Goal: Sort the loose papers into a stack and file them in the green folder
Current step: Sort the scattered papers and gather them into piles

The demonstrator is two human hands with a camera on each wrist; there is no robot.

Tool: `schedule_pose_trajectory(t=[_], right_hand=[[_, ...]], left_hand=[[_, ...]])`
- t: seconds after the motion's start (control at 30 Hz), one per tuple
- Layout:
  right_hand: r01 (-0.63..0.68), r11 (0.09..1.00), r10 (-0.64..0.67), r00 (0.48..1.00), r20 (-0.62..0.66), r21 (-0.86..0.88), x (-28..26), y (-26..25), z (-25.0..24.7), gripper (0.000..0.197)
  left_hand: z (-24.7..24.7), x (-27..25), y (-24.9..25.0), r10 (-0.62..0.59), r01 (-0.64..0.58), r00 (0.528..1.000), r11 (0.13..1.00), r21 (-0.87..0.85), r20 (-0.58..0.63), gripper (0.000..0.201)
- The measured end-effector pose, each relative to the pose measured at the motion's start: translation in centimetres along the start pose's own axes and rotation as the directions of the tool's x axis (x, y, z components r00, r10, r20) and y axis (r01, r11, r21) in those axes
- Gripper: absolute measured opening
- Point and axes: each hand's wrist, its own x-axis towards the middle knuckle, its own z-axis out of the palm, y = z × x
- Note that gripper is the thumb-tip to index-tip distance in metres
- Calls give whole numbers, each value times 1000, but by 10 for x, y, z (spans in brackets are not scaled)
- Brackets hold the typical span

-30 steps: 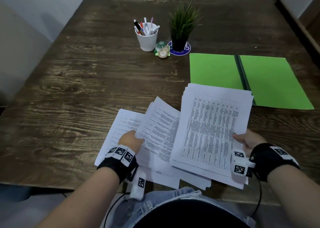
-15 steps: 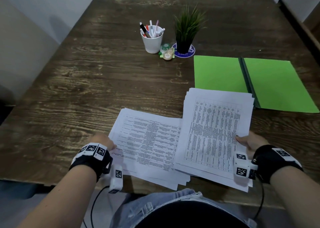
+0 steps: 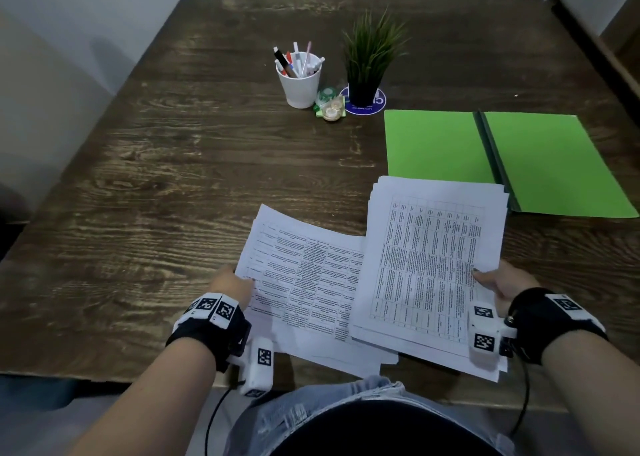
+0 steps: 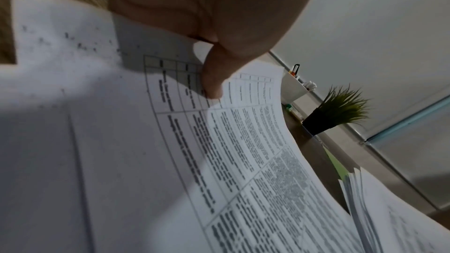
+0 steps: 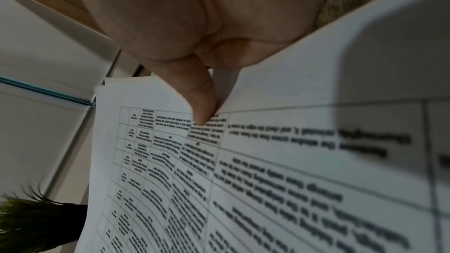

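Dark wood tabletop is carrying a white pen cup, a potted plant and the green folder, which is lying open at far right. We are pinching the left edge of a loose sheet with our left hand, thumb on top. Our right hand is gripping the stack by its right edge; the stack is overlapping the sheet and touching the folder's near edge.

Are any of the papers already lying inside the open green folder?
No. In the head view the green folder lies open with both leaves bare, and the paper stack only overlaps its near edge, held by the right hand.
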Motion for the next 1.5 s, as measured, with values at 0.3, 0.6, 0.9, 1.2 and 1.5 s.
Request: schedule_pose_trajectory(t=[0.3,0.6,0.9,1.2,1.5], right_hand=[[-18,994,14,999,-42,-104,16,9,-8,47],[-73,987,71,997,-18,-142,30,14,-14,49],[-88,995,86,996,35,42,5,0,-7,50],[-97,984,87,994,71,153,-6,-7,-3,46],[-86,975,80,996,37,204,-4,-4,-3,51]], left_hand=[[-11,6,20,201,-216,940,976,-22,-276,29],[12,15,103,674,-700,712,654,288,199,26],[41,26,127,579,-702,698,438,562,421,45],[41,17,126,525,-745,662,380,548,535,43],[34,2,122,445,-745,667,401,533,598,43]])
